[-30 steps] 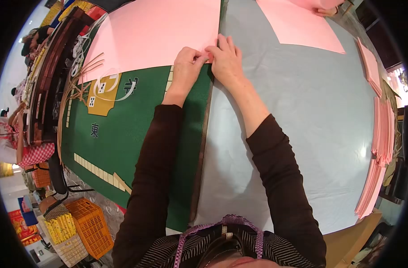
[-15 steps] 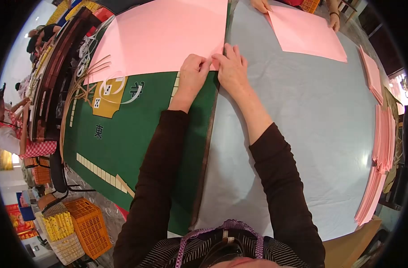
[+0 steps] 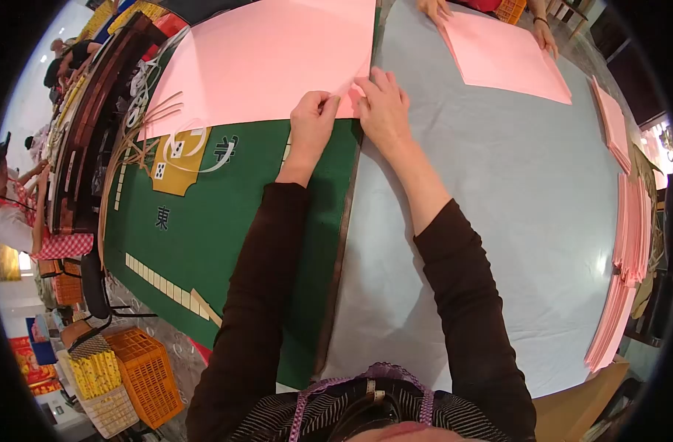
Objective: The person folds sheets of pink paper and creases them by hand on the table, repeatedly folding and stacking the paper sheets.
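A large pink sheet [image 3: 266, 59] covers the upper part of a green table mat printed with tiles and characters. Its near right corner is bent up, with a crease running toward the right edge. My left hand [image 3: 312, 131] pinches the sheet at this corner between thumb and curled fingers. Just to the right, my right hand [image 3: 384, 107] holds the same corner by the edge, thumb and forefinger against the paper. The fingertips of both hands partly hide the fold.
Grey cloth [image 3: 484, 221] covers the adjoining table surface. Across it, a co-worker's hands hold another pink sheet [image 3: 502, 55]. Folded pink stacks [image 3: 631, 228] line the right edge. Pale straps [image 3: 141, 140] lie at left. An orange crate [image 3: 145, 376] stands on the floor, lower left.
My left hand has shifted slightly left and down, away from my right hand, and more of the raised corner shows between them. The co-worker's far hand has moved slightly along the other sheet.
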Action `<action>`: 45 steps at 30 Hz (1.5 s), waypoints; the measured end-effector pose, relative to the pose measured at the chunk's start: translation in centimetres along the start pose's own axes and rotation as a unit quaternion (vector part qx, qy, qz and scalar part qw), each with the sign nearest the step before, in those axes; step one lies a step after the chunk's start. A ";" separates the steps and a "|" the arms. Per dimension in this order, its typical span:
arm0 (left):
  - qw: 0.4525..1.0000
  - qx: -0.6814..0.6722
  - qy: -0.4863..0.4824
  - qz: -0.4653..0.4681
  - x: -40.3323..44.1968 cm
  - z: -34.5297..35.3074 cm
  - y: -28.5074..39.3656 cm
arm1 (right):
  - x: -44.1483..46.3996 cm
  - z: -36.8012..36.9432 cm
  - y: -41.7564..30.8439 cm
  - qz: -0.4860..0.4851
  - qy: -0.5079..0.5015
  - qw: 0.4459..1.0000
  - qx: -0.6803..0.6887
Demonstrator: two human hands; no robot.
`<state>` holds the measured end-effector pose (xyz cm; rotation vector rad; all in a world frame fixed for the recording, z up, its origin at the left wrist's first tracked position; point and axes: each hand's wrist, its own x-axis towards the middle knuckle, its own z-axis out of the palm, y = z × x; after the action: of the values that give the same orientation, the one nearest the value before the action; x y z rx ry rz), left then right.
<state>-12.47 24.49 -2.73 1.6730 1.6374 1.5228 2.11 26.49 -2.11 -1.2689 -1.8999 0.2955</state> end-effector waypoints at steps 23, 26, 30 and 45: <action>1.000 0.021 -0.018 0.011 -0.1 0.2 0.6 | 4.4 -1.4 0.8 -0.118 -0.147 0.982 -0.029; 0.998 0.039 -0.012 0.046 -0.1 0.4 0.0 | 4.1 -1.2 0.9 -0.122 -0.131 0.984 -0.014; 0.994 0.077 -0.017 0.075 -0.1 0.3 0.2 | 4.2 -1.3 0.7 -0.117 -0.125 0.985 -0.014; 0.974 0.135 -0.010 0.180 0.2 0.5 0.1 | 3.9 -0.8 0.9 -0.143 -0.087 0.986 -0.025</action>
<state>-12.07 24.82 -2.71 2.2244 1.6596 1.4799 2.62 30.06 -0.20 -1.0099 -2.2201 0.2146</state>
